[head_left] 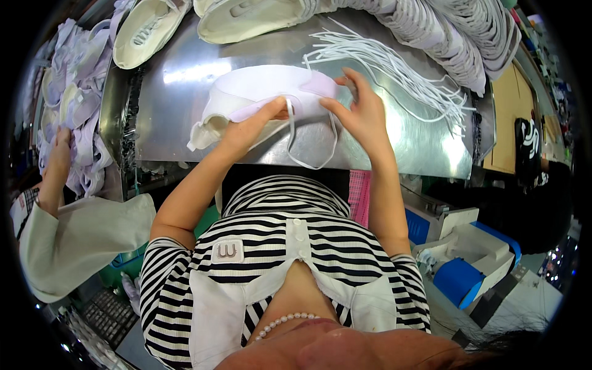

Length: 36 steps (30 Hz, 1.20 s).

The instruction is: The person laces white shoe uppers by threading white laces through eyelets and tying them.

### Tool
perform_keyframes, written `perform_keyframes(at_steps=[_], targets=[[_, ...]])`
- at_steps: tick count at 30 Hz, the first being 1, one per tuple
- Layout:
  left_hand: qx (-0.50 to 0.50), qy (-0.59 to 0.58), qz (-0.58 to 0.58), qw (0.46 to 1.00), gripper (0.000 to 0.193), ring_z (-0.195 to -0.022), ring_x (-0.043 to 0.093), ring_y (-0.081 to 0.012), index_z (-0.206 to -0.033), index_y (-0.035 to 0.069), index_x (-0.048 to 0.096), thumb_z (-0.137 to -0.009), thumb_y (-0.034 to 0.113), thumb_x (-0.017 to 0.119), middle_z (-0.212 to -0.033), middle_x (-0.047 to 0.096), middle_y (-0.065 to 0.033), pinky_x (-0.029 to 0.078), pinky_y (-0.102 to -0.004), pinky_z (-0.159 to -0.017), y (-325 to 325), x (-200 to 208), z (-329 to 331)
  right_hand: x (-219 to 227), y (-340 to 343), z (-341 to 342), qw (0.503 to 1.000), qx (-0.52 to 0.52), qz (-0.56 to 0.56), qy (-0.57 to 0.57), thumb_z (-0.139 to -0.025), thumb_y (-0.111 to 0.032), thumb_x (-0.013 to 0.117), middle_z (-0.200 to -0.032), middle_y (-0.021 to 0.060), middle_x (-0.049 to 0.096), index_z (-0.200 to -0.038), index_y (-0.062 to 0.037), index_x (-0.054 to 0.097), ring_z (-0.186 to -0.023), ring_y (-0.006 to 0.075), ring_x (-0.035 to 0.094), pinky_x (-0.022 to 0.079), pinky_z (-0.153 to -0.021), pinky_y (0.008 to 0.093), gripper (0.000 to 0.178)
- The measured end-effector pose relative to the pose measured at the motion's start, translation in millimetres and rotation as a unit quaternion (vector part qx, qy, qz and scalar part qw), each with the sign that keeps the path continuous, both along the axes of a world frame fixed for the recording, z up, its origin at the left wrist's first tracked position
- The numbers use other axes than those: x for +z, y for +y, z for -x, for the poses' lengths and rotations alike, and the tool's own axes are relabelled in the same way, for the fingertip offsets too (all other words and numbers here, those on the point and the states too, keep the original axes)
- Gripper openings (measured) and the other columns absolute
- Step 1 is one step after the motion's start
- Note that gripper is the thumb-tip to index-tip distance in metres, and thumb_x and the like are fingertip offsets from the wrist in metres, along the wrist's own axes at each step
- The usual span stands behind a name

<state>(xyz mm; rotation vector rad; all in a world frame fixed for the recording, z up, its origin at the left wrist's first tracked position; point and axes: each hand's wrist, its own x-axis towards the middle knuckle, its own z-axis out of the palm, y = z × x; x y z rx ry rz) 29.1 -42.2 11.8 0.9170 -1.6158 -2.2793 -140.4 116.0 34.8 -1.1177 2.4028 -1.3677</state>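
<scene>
A white shoe upper (246,86) with pale lilac panels lies on its side over the metal tabletop. My left hand (250,131) grips its near edge, the thumb pressed beside an eyelet. From there a thin white shoelace (313,168) hangs in a loop past the table's front edge and rises toward my right thumb. My right hand (364,114) is at the upper's right end, thumb on the near side and fingers curled at the far side. The fingertips behind the upper are partly hidden.
A bundle of white laces (388,61) lies at the right on the metal table (166,132). Stacked uppers (431,37) line the back right, with pale shoes (151,34) at the back left. At far left, another person's hand (60,148) touches piled uppers (80,105).
</scene>
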Motion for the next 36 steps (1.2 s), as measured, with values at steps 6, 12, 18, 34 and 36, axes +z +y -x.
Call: perform_keyframes(at_steps=[6,12,18,34,36], targets=[[-0.109,-0.074,0.256,0.958,0.042,-0.093,0.069,-0.0190,-0.110,-0.003,0.068,-0.099,0.036,0.057,-0.097,0.074,-0.0099,0.052,-0.0305,-0.087,-33,2,-7,-18,-34,5,0.926,0.001,0.130,-0.354,-0.076,-0.018,0.084,-0.087,-0.0017,0.063,-0.105,-0.0052,0.064,-0.070,0.0083,0.055,0.041,-0.060,0.0203,0.037],[-0.212,-0.148,0.486,0.835,0.028,-0.098,0.066,-0.0332,-0.110,0.011,0.068,-0.091,0.030,0.066,-0.108,0.069,-0.0149,0.051,-0.0387,-0.083,-21,33,-20,-30,-38,3,0.913,-0.035,0.170,-0.370,-0.083,-0.016,0.077,-0.081,-0.0034,0.061,-0.099,-0.0064,0.065,-0.067,0.0050,0.054,0.038,-0.057,0.0185,0.022],[-0.125,-0.069,0.574,0.806,0.026,-0.073,0.064,-0.0381,-0.106,0.009,0.066,-0.087,0.028,0.068,-0.080,0.067,-0.0175,0.050,-0.0445,-0.065,-25,24,-11,-43,-27,-47,0.953,0.031,0.019,-0.302,-0.082,-0.026,0.077,-0.063,-0.0016,0.059,-0.085,-0.0045,0.070,-0.057,0.0061,0.049,0.039,-0.052,0.0254,0.023],[-0.006,0.069,0.567,0.821,0.026,-0.079,0.067,-0.0125,-0.113,0.001,0.066,-0.089,0.010,0.069,-0.093,0.071,-0.0056,0.053,-0.0259,-0.073,-62,125,12,-26,128,-59,0.954,0.199,-0.166,-0.150,-0.082,-0.008,0.072,-0.070,0.0128,0.053,-0.088,-0.0007,0.065,-0.058,0.0238,0.051,0.042,-0.057,0.0336,0.012],[-0.020,0.070,0.511,0.856,0.026,-0.082,0.067,-0.0133,-0.112,0.001,0.066,-0.089,0.011,0.069,-0.095,0.071,-0.0062,0.052,-0.0271,-0.077,-52,127,16,-23,149,-62,0.952,0.198,-0.181,-0.145,-0.084,-0.012,0.071,-0.075,0.0147,0.057,-0.092,-0.0015,0.066,-0.062,0.0271,0.055,0.044,-0.059,0.0354,0.014]])
